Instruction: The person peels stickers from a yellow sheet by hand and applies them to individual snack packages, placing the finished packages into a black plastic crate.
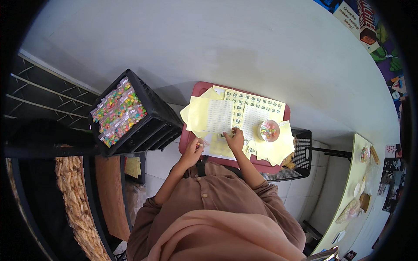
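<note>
A pink tray or tabletop [183, 142] lies before me, covered with yellow-backed sticker sheets. My left hand [193, 148] holds a small clear plastic bag [205, 142] at the front left edge. To its right, my right hand [234, 138] has its fingertips at the lower right corner of a sheet of small white labels [219, 115]; whether it grips a label cannot be told. Under that sheet lies a sheet with dark printed logos [258, 99], and beside it another white label sheet [254, 119]. A white bowl of colourful sweets [269, 130] stands on the sheets at the right.
At the left, a black crate [153, 107] is topped with labelled bags of colourful sweets [119, 111]. A black mesh basket [302, 153] stands low on the right. A wall lies beyond the tray. Further right is a long narrow table [343, 199] with small items.
</note>
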Motion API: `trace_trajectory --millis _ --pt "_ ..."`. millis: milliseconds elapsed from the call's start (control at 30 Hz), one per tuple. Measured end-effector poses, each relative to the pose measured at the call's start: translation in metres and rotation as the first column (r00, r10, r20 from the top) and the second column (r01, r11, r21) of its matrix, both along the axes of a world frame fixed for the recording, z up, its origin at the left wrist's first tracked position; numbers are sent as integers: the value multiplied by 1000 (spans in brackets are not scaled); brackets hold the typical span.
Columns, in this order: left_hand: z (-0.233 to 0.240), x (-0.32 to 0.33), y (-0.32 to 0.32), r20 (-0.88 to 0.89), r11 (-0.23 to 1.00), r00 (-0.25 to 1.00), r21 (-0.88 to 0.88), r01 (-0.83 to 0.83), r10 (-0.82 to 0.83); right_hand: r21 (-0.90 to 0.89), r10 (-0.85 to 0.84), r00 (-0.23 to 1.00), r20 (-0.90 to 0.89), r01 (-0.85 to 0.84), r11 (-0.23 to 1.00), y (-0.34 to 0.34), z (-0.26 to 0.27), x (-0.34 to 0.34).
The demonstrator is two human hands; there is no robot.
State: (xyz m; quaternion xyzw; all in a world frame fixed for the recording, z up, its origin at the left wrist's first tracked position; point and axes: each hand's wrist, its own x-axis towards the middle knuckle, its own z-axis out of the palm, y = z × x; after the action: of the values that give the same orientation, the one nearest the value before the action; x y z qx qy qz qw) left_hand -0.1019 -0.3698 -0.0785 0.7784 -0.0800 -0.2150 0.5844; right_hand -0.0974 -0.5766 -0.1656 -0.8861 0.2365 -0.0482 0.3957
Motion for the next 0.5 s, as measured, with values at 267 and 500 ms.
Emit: trace_trajectory --millis 267,500 --pt "0 2 20 27 994 998 90 -55 52 -353 -150 989 13 145 924 27 -3 15" --pt "-24 3 22 -100 996 993 -54 -71 66 -11 -61 998 1 61 998 6 -32 19"
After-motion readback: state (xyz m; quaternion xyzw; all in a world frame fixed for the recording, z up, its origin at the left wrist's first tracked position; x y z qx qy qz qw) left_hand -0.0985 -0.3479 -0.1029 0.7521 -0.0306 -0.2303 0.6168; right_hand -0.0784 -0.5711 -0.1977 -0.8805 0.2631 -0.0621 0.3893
